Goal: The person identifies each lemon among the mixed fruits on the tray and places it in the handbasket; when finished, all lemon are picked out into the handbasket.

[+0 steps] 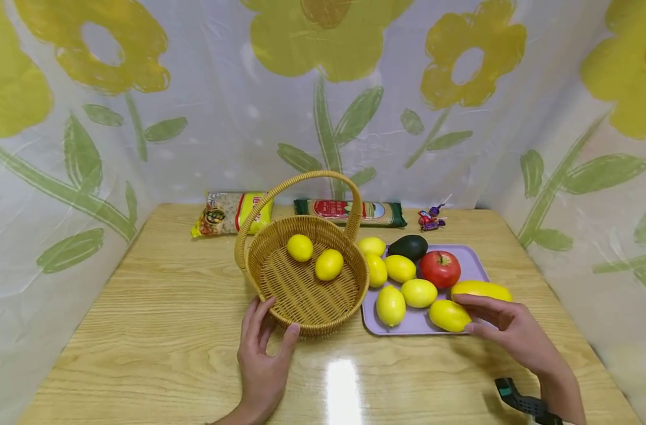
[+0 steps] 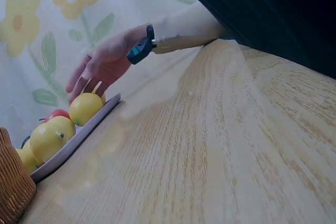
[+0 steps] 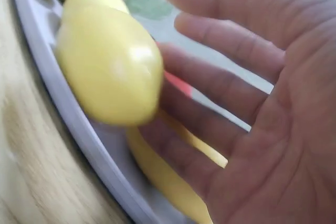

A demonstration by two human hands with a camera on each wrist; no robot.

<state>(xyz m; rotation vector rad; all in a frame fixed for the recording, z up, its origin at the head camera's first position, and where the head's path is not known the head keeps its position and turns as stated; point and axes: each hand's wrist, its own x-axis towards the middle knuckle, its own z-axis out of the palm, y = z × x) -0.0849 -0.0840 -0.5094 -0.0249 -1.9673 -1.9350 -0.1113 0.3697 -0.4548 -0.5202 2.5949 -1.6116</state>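
Observation:
A round wicker basket (image 1: 309,327) with a tall handle stands mid-table, two lemons (image 1: 329,265) inside it. My left hand (image 1: 264,366) rests against its near left side, fingertips at the rim and thumb apart on the outer wall. To the right, a lilac tray (image 1: 474,262) bears several lemons (image 1: 419,293), a red round fruit (image 1: 440,269), a dark green avocado (image 1: 407,247) and a long yellow fruit (image 1: 482,289). My right hand (image 1: 514,330) is beside the tray's nearest right lemon (image 3: 107,66), its fingers spread and reaching behind that lemon, thumb apart from them.
Along the back lie a yellow-ended bag of grains or nuts (image 1: 229,213), a long green-and-red packet (image 1: 349,212) and small wrapped candies (image 1: 431,218). Behind the table hangs a flower-printed curtain (image 1: 211,118). A lemon (image 1: 372,247) sits between basket and tray at the back.

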